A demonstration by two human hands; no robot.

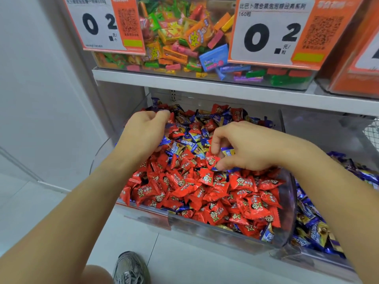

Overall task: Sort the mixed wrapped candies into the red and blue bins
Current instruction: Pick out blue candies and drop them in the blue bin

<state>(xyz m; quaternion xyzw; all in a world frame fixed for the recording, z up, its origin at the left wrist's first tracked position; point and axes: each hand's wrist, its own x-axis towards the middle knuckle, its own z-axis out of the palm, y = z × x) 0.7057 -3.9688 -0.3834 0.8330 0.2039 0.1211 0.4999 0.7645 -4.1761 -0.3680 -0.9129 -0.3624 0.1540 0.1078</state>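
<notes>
We see the right hand [244, 146] pinching a red wrapped candy [212, 161] over the clear plastic bin [288, 218] of mixed red and blue candies; left hand [143, 132] curled around candies at the back. Neighbouring bin of blue wrapped candies [315, 228] sits right.

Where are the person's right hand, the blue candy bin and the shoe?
right hand [249, 147], head view, back of hand.
blue candy bin [313, 220], head view, its blue wrappers.
shoe [131, 267], head view, laces.
</notes>
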